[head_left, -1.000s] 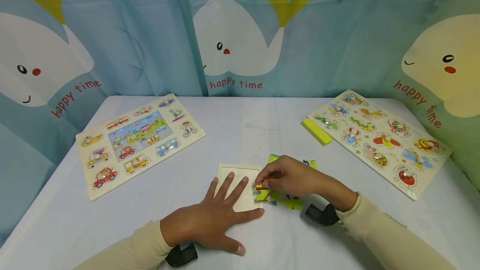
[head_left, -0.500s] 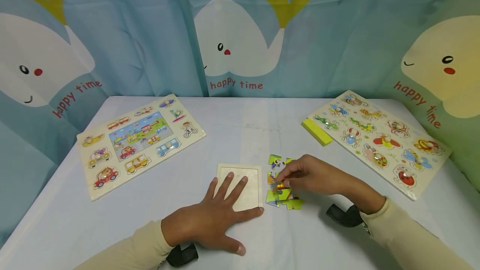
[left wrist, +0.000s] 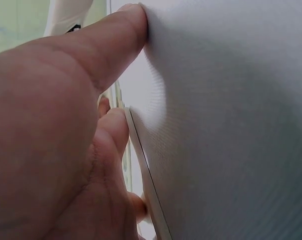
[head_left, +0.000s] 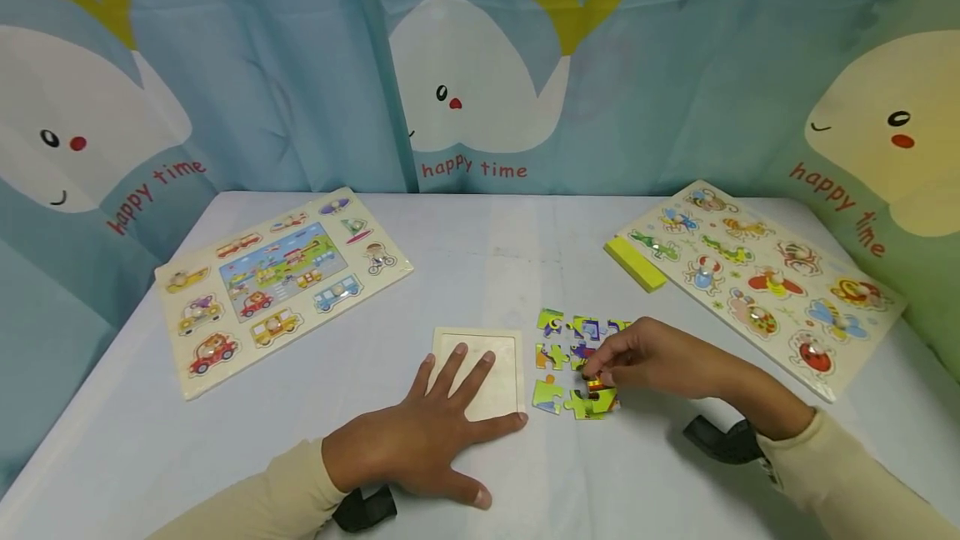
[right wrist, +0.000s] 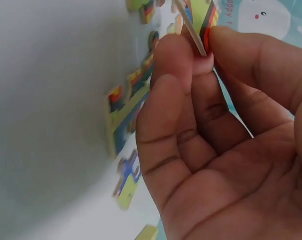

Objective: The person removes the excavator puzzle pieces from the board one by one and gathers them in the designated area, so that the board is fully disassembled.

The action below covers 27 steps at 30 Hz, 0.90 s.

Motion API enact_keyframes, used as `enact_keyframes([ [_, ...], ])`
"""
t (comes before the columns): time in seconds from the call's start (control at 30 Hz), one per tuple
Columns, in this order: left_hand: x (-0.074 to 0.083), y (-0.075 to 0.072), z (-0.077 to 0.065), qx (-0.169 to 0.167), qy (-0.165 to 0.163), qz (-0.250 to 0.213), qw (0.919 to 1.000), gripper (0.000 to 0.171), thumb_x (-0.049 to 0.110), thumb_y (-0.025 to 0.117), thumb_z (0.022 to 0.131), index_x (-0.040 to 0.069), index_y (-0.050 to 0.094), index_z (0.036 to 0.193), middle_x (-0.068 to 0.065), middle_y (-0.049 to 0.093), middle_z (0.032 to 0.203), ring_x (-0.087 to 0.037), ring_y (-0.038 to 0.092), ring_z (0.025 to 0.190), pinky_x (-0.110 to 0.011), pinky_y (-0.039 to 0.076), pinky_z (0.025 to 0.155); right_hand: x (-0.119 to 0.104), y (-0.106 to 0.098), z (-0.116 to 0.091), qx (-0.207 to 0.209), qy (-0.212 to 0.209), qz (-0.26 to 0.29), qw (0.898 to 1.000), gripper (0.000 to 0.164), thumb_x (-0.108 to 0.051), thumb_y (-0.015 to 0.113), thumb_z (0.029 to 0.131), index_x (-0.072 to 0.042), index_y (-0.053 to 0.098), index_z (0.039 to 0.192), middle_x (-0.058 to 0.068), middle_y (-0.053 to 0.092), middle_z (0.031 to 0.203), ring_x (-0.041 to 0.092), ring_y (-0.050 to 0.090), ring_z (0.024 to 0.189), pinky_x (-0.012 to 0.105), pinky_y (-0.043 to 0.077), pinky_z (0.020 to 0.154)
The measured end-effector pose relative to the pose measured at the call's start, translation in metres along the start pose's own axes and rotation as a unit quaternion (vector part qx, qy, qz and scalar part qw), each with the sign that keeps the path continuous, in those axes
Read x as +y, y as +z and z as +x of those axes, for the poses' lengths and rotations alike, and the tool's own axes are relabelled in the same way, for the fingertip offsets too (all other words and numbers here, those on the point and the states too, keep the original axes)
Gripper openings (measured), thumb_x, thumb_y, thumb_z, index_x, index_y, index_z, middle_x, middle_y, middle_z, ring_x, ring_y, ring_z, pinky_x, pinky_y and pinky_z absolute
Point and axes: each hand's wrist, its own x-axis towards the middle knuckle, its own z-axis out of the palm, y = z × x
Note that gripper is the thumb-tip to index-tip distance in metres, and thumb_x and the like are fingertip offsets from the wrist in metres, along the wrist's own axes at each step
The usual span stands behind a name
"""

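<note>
My left hand (head_left: pixel 423 440) lies with straight, spread fingers across a small square wooden puzzle tray (head_left: pixel 501 373), whose recessed floor is bare. Its thumb touches the white cloth in the left wrist view. To the right, my right hand (head_left: pixel 667 363) pinches a green jigsaw piece (right wrist: pixel 204 20) with red and yellow bands between thumb and fingertips, raised above the table. Beneath and beside that hand lie several loose jigsaw pieces (head_left: pixel 548 395) in rough rows, some of them partly hidden by the hand.
A vehicle knob puzzle board (head_left: pixel 285 294) lies at the left. On the right is an insect knob puzzle board (head_left: pixel 757 286), with a yellow-green block (head_left: pixel 634 263) by its corner. A whale-print curtain (head_left: pixel 480 73) hangs behind the table.
My right hand has moved rightward from the tray's edge across the loose pieces, still pinching the jigsaw piece. More loose pieces now show. My left hand stays in place.
</note>
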Motion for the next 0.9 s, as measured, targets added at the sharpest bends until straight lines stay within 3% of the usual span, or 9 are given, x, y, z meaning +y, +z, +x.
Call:
enact_keyframes([
  [0.2, 0.001, 0.0, 0.001, 0.003, 0.003, -0.002, 1.0, 0.079, 0.066, 0.064, 0.081, 0.052, 0.025, 0.149, -0.01, -0.011, 0.162, -0.039, -0.017, 0.143, -0.068, 0.002, 0.106, 0.009, -0.004, -0.011, -0.012, 0.015, 0.008, 1.0, 0.014, -0.005, 0.064, 0.093, -0.005, 0.073, 0.104, 0.003, 0.071, 0.103, 0.013, 0.061, 0.089, 0.026, 0.05, 0.076],
  [0.43, 0.001, -0.001, 0.0, 0.001, 0.0, -0.003, 1.0, 0.08, 0.066, 0.065, 0.081, 0.052, 0.025, 0.149, -0.009, -0.011, 0.162, -0.039, -0.017, 0.143, -0.068, 0.002, 0.106, 0.018, -0.009, -0.02, -0.024, -0.005, 0.013, 1.0, 0.013, -0.002, 0.062, 0.093, -0.003, 0.072, 0.102, 0.006, 0.069, 0.103, 0.013, 0.063, 0.088, 0.026, 0.052, 0.075],
  [0.67, 0.0, 0.0, 0.0, 0.005, 0.004, -0.008, 0.9999, 0.08, 0.065, 0.065, 0.081, 0.052, 0.026, 0.149, -0.009, -0.011, 0.162, -0.039, -0.017, 0.143, -0.068, 0.001, 0.106, 0.016, -0.009, -0.02, -0.004, 0.025, -0.026, 0.999, 0.012, -0.001, 0.064, 0.092, -0.004, 0.071, 0.101, -0.002, 0.065, 0.089, 0.011, 0.058, 0.079, 0.025, 0.05, 0.068],
  [0.9, 0.0, 0.001, 0.0, 0.008, 0.004, -0.009, 0.9999, 0.075, 0.061, 0.064, 0.085, 0.051, 0.027, 0.149, -0.01, -0.009, 0.162, -0.04, -0.015, 0.144, -0.068, 0.002, 0.106, 0.012, -0.01, -0.02, -0.005, 0.037, -0.041, 0.998, 0.01, -0.002, 0.065, 0.091, -0.005, 0.072, 0.098, -0.001, 0.067, 0.091, 0.01, 0.058, 0.079, 0.025, 0.05, 0.069],
])
